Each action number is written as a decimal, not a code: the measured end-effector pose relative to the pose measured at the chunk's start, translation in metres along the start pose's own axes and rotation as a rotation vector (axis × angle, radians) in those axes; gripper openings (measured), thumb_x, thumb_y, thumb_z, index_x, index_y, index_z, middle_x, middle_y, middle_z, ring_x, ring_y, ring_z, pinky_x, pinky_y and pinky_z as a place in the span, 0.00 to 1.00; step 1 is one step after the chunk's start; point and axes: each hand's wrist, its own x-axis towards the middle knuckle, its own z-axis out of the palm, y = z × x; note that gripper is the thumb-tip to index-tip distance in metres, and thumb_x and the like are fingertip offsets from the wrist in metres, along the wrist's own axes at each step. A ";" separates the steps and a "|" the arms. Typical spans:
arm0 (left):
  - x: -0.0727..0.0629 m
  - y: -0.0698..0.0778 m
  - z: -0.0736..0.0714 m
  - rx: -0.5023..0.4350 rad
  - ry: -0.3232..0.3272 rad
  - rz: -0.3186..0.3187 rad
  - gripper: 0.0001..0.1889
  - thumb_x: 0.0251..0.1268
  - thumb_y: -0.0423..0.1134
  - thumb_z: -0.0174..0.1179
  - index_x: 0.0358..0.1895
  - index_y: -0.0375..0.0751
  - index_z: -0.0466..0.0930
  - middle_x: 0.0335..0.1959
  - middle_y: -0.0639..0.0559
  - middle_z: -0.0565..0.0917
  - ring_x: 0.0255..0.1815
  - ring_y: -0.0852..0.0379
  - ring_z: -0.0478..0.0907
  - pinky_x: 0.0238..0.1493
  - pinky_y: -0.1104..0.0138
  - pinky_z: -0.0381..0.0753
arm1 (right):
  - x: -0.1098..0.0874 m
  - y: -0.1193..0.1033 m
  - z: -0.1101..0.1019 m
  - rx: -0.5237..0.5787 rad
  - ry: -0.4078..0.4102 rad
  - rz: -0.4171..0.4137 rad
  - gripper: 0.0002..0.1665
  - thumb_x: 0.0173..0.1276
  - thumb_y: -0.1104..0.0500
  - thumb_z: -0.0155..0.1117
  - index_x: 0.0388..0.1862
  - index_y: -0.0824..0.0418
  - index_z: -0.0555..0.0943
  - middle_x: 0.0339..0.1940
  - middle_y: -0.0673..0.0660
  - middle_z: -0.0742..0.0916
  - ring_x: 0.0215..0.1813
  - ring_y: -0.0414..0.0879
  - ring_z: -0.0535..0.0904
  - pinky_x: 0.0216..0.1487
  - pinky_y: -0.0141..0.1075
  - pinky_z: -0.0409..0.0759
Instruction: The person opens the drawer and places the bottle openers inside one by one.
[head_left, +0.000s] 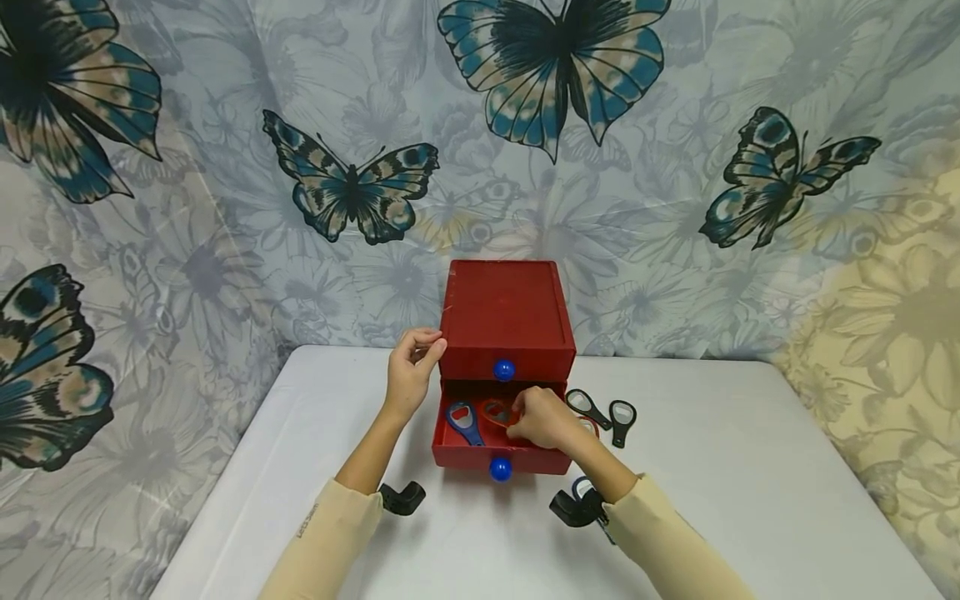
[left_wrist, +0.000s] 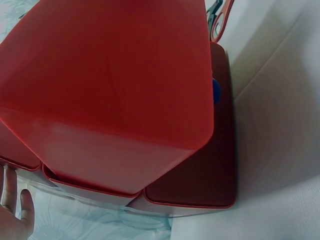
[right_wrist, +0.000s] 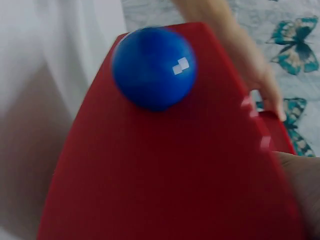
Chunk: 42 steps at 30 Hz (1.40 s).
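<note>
Butterfly-printed cloth [head_left: 352, 192], behind; white table [head_left: 750, 467], below. One red cabinet [head_left: 506, 304], twelve o'clock, its lower drawer [head_left: 465, 457] standing open. Contents: blue ring-headed tool [head_left: 469, 428], nine o'clock; red ring-headed tool [head_left: 496, 410], near centre. Outside, three o'clock: two black ring-headed tools [head_left: 619, 433]. Left hand [head_left: 411, 367], cabinet's nine o'clock: fingers loosely extended, grasping nothing. Right hand [head_left: 543, 419], drawer's three o'clock: fingers bent downward, grip cannot be told. Step, apparently: handling tools inside the drawer; next move probably calls for clearing its rim.
</note>
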 end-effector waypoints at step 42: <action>-0.003 -0.001 0.002 -0.016 0.002 0.005 0.09 0.65 0.25 0.58 0.43 0.18 0.75 0.48 0.26 0.76 0.44 0.74 0.76 0.49 0.75 0.77 | -0.023 0.099 -0.062 0.416 0.057 0.157 0.18 0.70 0.57 0.61 0.44 0.74 0.81 0.25 0.55 0.83 0.26 0.44 0.78 0.28 0.35 0.81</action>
